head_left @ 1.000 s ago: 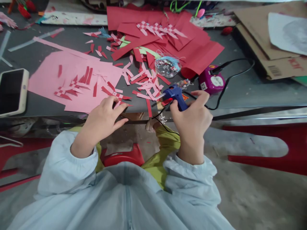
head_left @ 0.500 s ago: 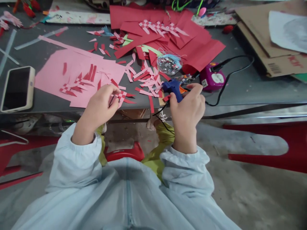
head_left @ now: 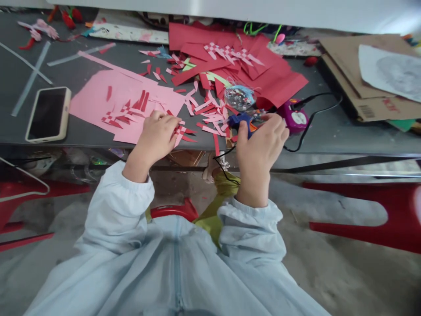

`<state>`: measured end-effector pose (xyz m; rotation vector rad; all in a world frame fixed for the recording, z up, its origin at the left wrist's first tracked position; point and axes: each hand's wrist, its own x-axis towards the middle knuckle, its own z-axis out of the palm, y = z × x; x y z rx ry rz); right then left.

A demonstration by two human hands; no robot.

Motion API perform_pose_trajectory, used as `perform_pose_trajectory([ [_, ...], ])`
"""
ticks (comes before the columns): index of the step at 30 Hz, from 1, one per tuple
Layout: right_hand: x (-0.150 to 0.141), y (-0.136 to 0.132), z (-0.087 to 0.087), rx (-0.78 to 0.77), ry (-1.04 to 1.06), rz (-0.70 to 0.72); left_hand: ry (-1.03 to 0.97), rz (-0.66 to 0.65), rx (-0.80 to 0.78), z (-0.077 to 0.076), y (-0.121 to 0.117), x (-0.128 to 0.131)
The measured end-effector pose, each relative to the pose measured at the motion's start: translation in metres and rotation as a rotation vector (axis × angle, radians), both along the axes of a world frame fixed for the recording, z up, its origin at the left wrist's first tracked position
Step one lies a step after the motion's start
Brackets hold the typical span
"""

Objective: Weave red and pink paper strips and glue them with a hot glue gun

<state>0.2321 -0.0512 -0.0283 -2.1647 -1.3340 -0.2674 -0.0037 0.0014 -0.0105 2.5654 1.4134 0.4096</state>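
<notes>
My right hand is closed around a blue glue gun at the near edge of the grey table; its black cord hangs down below the hand. My left hand rests with curled fingers on a small woven piece of red and pink paper strips, pressing it against the table edge. Loose red and pink strips lie scattered between the two hands.
A phone lies at the left. A pink sheet with cut strips, a red paper pile with woven pieces, a bag of googly eyes, a purple box and cardboard lie around. Red stools stand below.
My left hand moved up onto the woven piece and curled over it. My right hand carried the glue gun slightly further onto the table. The view shifted.
</notes>
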Motion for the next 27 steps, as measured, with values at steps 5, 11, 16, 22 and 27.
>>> perform_pose_trajectory([
  [5,-0.021,0.005,0.011,0.135,0.109,0.317,0.064,0.006,-0.016,0.001,0.001,0.002],
  [11,-0.044,0.023,0.009,0.112,0.428,0.508,-0.033,-0.015,0.012,-0.004,0.010,0.001],
  [16,-0.048,0.035,0.006,0.199,0.790,0.616,-0.378,0.041,-0.169,0.005,0.008,-0.002],
  [22,-0.048,0.036,0.012,0.058,1.170,0.789,-0.868,0.110,-0.505,0.025,-0.002,-0.013],
  [27,-0.057,0.033,0.016,-0.055,1.286,0.917,-0.949,0.138,-0.591,0.026,-0.001,-0.020],
])
